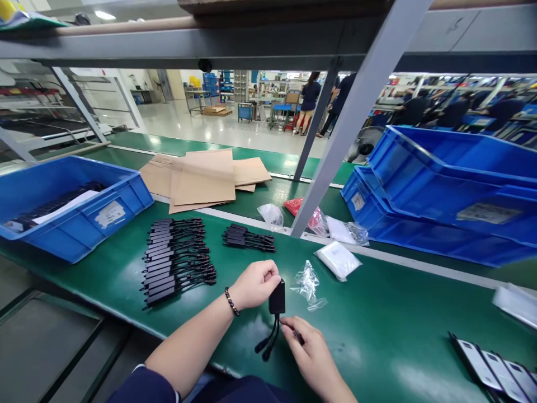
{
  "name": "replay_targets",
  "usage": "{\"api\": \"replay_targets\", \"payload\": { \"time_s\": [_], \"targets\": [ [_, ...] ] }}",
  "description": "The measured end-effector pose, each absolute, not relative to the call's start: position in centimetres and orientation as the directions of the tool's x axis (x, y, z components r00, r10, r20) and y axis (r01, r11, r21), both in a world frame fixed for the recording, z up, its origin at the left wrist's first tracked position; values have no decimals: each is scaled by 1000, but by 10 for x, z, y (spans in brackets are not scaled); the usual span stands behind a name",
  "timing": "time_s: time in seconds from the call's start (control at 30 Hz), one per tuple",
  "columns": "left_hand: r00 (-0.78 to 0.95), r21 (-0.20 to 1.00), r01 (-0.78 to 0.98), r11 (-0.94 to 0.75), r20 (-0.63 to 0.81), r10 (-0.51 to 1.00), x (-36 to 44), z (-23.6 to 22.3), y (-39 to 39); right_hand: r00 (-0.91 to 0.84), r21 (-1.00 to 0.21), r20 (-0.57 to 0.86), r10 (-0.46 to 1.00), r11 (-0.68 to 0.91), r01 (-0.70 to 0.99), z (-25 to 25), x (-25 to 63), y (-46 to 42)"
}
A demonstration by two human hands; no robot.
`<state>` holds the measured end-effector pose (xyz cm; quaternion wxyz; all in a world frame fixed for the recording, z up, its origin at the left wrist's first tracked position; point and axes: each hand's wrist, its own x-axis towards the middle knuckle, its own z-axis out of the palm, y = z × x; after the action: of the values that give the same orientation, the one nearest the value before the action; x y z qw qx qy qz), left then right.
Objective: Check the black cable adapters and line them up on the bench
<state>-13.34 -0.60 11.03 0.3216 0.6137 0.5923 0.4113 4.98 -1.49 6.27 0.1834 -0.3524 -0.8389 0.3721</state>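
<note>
A small flat black box with cables [277, 298] hangs upright in front of me, its dark leads with plug ends dangling below. My left hand [257, 284] pinches the box by its upper edge. Just under the box, my right hand [308, 347] is closed at the top of the leads, and a dark piece, seemingly a cable end, shows between its fingers. Left of my hands lies a long row of similar black boxes with cables [163, 263]. A smaller group of the same boxes [247, 238] sits behind my left hand.
A blue bin [113, 215] with black units stands at left; stacked blue bins [461, 212] are at right. Cardboard sheets [203, 179], crumpled clear plastic [308, 282] and a white packet [338, 260] lie on the green bench. A slanted metal post [335, 134] rises ahead. Label-bearing units [495, 366] lie right.
</note>
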Motion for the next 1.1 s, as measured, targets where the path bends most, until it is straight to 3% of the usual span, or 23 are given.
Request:
{"api": "replay_targets", "payload": {
  "time_s": [0.2,0.33,0.43,0.57,0.73,0.93,1.1],
  "targets": [
    [-30,991,132,-1,5,1000,-122,88,11,-673,-661,45,738,527,534,50,58,-16],
    [-106,979,-199,44,-66,992,-99,72,11,-648,-598,130,750,581,552,43,65,-13],
    [-11,864,-475,167,-196,981,-78,62,3,-637,-451,228,736,660,601,39,70,-9],
    [177,564,-745,355,-346,921,-63,54,-4,-670,-329,248,700,711,621,44,74,-8],
    [212,466,-805,367,-352,912,-65,44,-2,-569,-419,225,791,605,677,72,74,4],
    [176,501,-802,326,-324,929,-62,41,-4,-544,-227,335,769,626,746,73,67,32],
    [153,515,-805,296,-301,941,-59,39,-6,-559,-165,326,763,628,761,68,58,39]
  ]
}}
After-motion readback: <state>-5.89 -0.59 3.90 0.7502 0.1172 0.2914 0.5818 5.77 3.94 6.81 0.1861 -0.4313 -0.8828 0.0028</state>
